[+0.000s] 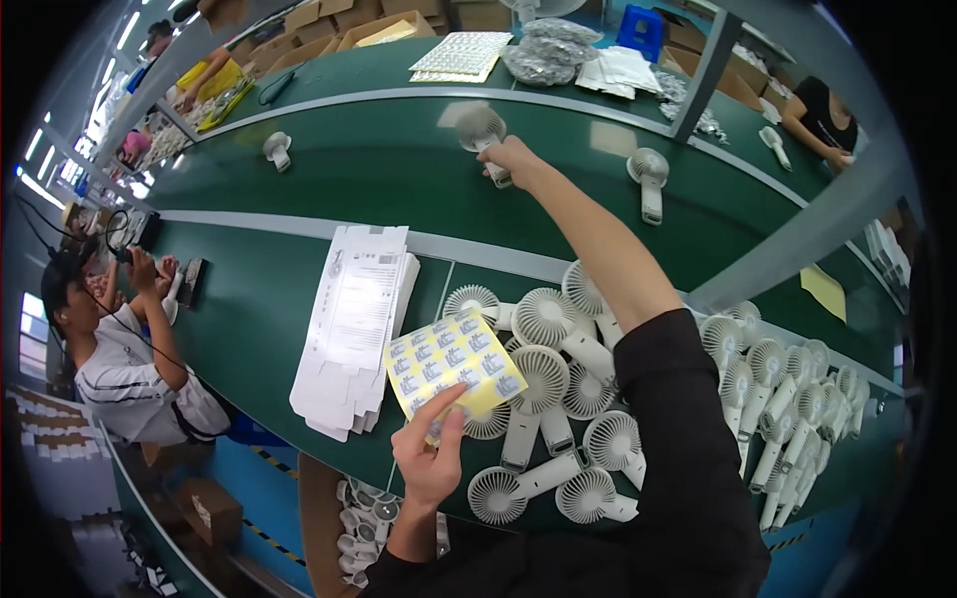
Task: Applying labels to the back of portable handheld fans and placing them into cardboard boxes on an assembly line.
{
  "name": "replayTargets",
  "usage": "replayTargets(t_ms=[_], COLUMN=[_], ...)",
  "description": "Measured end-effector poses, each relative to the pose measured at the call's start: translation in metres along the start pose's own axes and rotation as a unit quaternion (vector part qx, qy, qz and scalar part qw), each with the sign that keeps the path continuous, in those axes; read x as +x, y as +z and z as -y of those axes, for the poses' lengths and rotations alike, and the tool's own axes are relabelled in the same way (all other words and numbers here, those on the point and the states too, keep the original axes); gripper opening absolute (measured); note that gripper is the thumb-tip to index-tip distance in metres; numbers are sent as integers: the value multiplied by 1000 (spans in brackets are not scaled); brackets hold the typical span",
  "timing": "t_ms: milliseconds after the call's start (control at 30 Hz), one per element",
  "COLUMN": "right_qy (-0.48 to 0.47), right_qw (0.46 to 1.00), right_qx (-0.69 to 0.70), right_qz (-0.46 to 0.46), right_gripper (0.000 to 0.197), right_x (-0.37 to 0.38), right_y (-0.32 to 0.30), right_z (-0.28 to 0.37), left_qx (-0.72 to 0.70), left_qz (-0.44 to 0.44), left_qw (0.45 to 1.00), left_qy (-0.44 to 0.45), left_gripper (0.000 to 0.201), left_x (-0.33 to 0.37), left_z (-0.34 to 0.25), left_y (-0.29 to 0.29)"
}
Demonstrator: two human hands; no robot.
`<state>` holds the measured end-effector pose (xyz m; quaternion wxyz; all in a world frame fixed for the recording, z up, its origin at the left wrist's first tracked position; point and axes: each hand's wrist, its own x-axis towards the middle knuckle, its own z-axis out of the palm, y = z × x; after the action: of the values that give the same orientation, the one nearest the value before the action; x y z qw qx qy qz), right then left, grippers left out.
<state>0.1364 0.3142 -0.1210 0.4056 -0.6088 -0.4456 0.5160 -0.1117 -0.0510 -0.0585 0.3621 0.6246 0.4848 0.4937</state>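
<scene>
The right hand (513, 159) has its fingers closed round a fan (481, 130) over the belt (379, 149), bare belt on both sides. The left hand (429, 463) holds a label sheet (439, 364) toward the tabletop's (244, 319) near edge, between cartons (349, 299) and heaped fans (541, 381).

The green table (249, 309) bears white handheld fans (539, 380) and flat cartons (349, 309).

Seen from the wearer's head, a wide fisheye view looks down and forward across a green workbench (239, 299). The wearer's left hand (429, 460) is near, cardboard boxes (478, 15) far; straight edges bend toward the rim.
</scene>
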Motion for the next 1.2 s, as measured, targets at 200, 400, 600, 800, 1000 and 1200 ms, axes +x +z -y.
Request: replayTargets(t_ms=[200,400,600,800,1000,1200], right_qy=[-69,-113,-122,-47,-2,56], right_qw=[994,971,959,952,907,880], right_qx=[76,208,256,246,292,306], right_qz=[-28,35,-8,-178,-304,-360], right_gripper=[46,26,33,34,28,29], right_x=[-127,-294,-441,-549,-622,-664], right_y=[-46,-74,-109,-129,-120,-105], right_z=[33,29,-27,-74,-145,-181], left_qx=[-33,-43,-32,-197,-161,-138], left_qz=[47,98,51,-163,137,306], left_qw=[997,988,979,892,976,942], left_qy=[57,111,195,372,43,-27], left_gripper=[22,26,33,63,34,32], left_x=[-11,-21,-13,-18,-92,-122], left_z=[-4,-15,-42,-45,-40,-30], left_y=[2,16,48,48,110,136])
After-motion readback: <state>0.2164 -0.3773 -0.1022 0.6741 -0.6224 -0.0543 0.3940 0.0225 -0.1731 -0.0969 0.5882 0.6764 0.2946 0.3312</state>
